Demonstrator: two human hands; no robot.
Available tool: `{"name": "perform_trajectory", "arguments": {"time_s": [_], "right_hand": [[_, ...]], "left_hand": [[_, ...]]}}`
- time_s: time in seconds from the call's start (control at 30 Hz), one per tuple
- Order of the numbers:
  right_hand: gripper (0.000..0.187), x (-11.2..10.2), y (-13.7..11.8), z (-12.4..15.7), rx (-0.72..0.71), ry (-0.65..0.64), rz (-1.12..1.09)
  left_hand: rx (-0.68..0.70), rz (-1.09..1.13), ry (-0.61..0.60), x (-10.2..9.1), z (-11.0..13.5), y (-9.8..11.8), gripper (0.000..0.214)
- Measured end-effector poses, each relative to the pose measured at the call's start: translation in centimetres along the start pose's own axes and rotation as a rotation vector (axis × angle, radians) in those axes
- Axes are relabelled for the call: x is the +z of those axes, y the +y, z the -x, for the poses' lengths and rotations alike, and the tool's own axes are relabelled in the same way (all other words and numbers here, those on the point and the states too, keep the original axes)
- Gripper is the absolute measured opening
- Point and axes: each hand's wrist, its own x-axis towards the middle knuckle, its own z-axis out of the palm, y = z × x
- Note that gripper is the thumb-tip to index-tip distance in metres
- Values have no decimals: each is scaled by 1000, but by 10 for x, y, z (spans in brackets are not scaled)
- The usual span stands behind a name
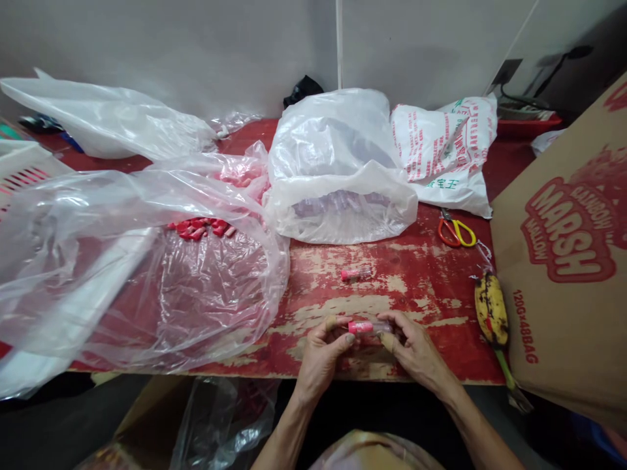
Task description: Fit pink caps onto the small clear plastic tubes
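Near the table's front edge, a small clear plastic tube with a pink cap (360, 327) lies sideways between my two hands. My left hand (323, 356) pinches it at the pink end between thumb and fingers. The clear end is gripped by the thumb and fingers of my right hand (416, 352). Just beyond my hands, a similar tube with a pink cap (354, 275) rests on the worn red table (313, 281). Loose pink caps (196, 228) lie in a clear plastic bag (220, 287) to the left.
A white bag (337, 143) of clear tubes stands at the back middle, beside a printed white sack (445, 150). Scissors (456, 232), a spotted banana (491, 310) and a large cardboard box (563, 261) are at right. A white basket (29, 166) stands far left.
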Motion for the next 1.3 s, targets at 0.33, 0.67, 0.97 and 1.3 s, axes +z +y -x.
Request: {"name": "perform_trajectory", "arguments": {"time_s": [0.33,0.67,0.97,1.3], "right_hand": [[29,0,-2,0,0,24,-36],[34,0,-3,0,-9,23,84],[42,3,-1,-3,-28,15,100],[39,2,-5,0,-22,-8,87]], "left_hand": [[14,11,26,0,-1,-4,31],[1,50,45,0,-3,-4,32],[18,64,23,0,-3,-5,31],[-13,47,-1,1,-2,-4,33]]}}
